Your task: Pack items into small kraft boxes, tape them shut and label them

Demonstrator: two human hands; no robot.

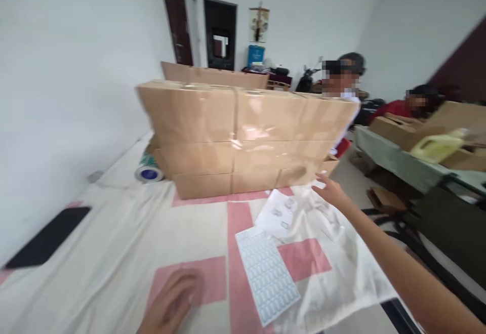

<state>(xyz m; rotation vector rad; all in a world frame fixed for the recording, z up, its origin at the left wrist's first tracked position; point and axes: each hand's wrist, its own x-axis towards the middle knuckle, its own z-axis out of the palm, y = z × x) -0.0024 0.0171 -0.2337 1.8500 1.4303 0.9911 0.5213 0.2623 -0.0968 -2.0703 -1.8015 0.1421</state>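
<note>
Cartons (201,157) stand as one block near the middle of the cloth-covered table (121,253), three layers high, with seams splitting the front into roughly three columns (glare crosses it in patches). What they hold cannot be told. One raised cardboard panel (212,75) shows behind the block's top edge.

The left hand (174,296) and the right hand (329,191) are well apart. The left is low over a pink patch, fingers loosely bent and nothing seen in its grasp; blur hides whether it touches the cloth. The right reaches to the block's lower right corner, one small white piece (319,183) at its fingertips; whether it pinches that, I cannot tell.

Two sheets lie before the block: one label sheet (268,276) printed in rows, and just beyond it one white paper (276,213) with drawings. One roll (149,173) with a blue core lies by the block's left end, and one dark flat slab (49,238) lies farther left.

Two other people are beyond, one in white (355,106), one in red (393,111). On the second table (383,154) are opened boxes (395,130) (contents out of sight) and one pale yellow jug (436,147); one brown box (386,200) is on the floor.
</note>
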